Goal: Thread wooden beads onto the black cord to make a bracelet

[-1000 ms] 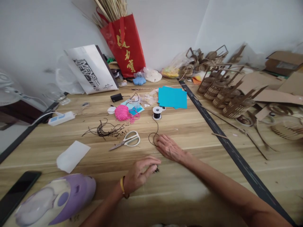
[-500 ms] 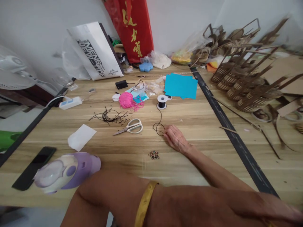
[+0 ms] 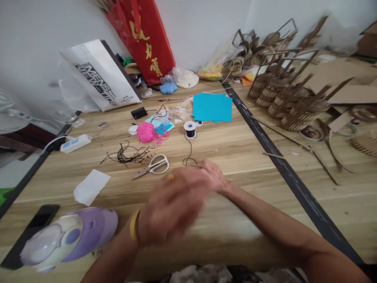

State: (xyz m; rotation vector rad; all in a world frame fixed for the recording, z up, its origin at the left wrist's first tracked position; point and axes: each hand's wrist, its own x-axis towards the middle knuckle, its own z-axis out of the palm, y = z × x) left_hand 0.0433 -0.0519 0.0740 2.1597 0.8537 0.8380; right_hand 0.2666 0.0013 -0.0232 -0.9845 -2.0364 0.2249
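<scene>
My left hand [image 3: 172, 206] is raised above the wooden table [image 3: 241, 157], smeared by motion, with a yellow band on its wrist; its fingers cannot be read. My right hand [image 3: 213, 177] lies flat on the table with fingers stretched out, at the loose end of a black cord [image 3: 189, 155]. The cord runs back to a small white spool [image 3: 190, 129]. White-handled scissors [image 3: 153, 167] lie just left of both hands. The small cluster of beads is hidden behind my left hand.
A purple and white device [image 3: 64, 237] and a black phone [image 3: 28, 234] sit at the near left. Pink yarn [image 3: 145, 131], cut black cord scraps [image 3: 126, 155], white paper [image 3: 91, 186], blue sheets [image 3: 212, 107], bags and wooden baskets [image 3: 282, 102] lie farther back.
My left arm has swung down from close in front of the camera; the hand is now in motion above the spot where the beads lay. My right hand stays flat on the table.
</scene>
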